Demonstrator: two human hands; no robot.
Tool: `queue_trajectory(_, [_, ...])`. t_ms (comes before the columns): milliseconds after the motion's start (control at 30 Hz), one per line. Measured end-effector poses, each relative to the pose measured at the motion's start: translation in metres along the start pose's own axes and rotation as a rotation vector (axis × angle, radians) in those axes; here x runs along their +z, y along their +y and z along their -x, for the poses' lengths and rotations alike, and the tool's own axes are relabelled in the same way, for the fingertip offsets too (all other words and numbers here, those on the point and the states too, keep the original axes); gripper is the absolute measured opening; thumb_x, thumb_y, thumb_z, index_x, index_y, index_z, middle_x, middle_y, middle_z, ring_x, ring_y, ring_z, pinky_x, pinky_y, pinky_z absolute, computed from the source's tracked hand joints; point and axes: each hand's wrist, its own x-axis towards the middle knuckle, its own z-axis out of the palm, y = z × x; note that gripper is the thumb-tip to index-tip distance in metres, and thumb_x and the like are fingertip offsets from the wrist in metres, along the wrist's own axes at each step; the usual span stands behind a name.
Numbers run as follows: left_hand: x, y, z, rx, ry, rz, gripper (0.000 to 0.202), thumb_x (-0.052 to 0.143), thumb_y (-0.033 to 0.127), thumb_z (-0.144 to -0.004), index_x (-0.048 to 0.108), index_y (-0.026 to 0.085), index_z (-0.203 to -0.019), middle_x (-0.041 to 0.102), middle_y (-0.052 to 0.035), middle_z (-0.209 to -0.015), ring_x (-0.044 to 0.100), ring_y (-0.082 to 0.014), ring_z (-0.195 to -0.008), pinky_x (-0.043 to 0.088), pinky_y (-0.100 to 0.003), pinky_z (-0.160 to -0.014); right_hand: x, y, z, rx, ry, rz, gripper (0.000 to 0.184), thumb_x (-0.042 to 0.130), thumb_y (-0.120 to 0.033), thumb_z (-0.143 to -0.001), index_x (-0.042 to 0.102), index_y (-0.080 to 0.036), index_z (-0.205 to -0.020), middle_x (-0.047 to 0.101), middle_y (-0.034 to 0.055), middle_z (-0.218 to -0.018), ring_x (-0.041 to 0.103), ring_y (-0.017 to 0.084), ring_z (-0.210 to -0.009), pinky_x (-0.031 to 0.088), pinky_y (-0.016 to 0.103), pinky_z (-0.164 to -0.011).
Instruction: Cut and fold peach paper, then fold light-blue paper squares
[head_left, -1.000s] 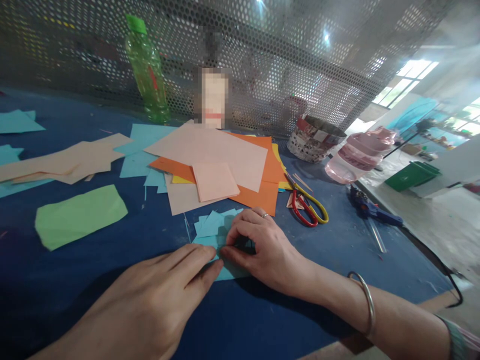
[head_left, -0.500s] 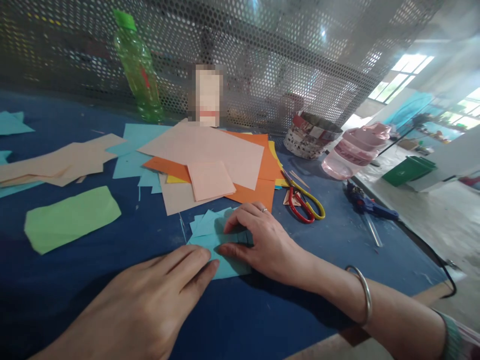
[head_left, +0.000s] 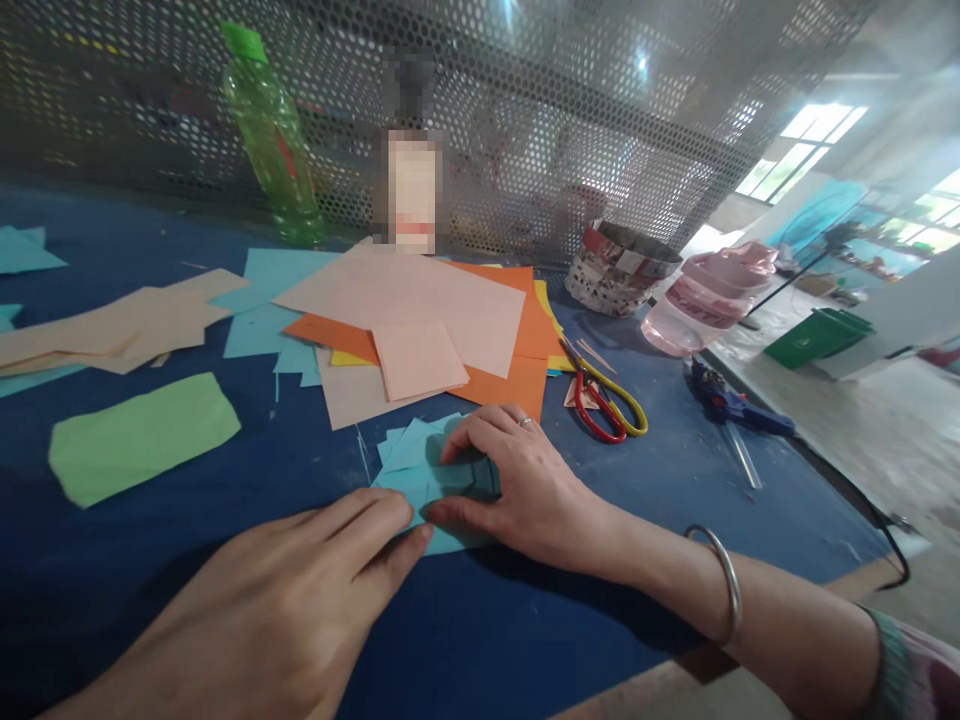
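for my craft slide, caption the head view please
Left hand and right hand press blue paper on a blue table

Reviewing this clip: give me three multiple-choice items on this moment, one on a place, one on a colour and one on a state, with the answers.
1. Where do the scissors lie?
A) In the left hand
B) To the right of the orange paper
C) On the green paper

2. What colour is the paper under the left hand and the right hand?
A) Light blue
B) Green
C) Orange

3. How is the green bottle placed?
A) Lying on its side
B) Held in the right hand
C) Upright before the perforated metal screen

Answers:
1. B, they lie on the blue mat beside the orange paper.
2. A, light blue shows around both hands' fingers.
3. C, it stands on its base, untouched.
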Motion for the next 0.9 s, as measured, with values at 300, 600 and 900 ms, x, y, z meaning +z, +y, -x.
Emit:
queue_trajectory(300, [-0.011,-0.003,-0.011,0.044,0.03,0.069,0.04,0.036,0.006,-0.087,0.068,0.025,-0.101,0.071,-0.0019,-0.098,0.066,-0.0132,-0.073,0.046,-0.022,-0.058,-0.008,0.014,-0.004,-0.123,-0.02,-0.088,0.015,0.077,-0.022,-0.085,0.068,-0.019,-0.095,0.065,0.0034,-0.101,0.058,0.017,-0.098,0.043,0.033,-0.091])
queue_trajectory(600, [-0.005,-0.006,-0.007,0.002,0.056,0.053,0.036,0.039,0.007,-0.093,0.066,0.023,-0.109,0.071,-0.0032,-0.109,0.068,-0.0151,-0.094,0.051,-0.022,-0.074,0.0,0.01,0.0,-0.094,0.028,-0.083,0.017,0.083,-0.028,-0.079,0.072,-0.022,-0.09,0.067,0.0029,-0.1,0.058,0.02,-0.098,0.045,0.035,-0.088])
queue_trajectory(900, [-0.004,-0.005,-0.006,-0.038,0.031,0.019,0.038,0.039,0.007,-0.092,0.066,0.021,-0.114,0.07,-0.0051,-0.112,0.067,-0.016,-0.096,0.052,-0.023,-0.082,0.0,0.011,0.0,-0.114,0.035,-0.078,0.017,0.083,-0.03,-0.079,0.072,-0.021,-0.089,0.068,0.0022,-0.098,0.059,0.018,-0.097,0.045,0.033,-0.088])
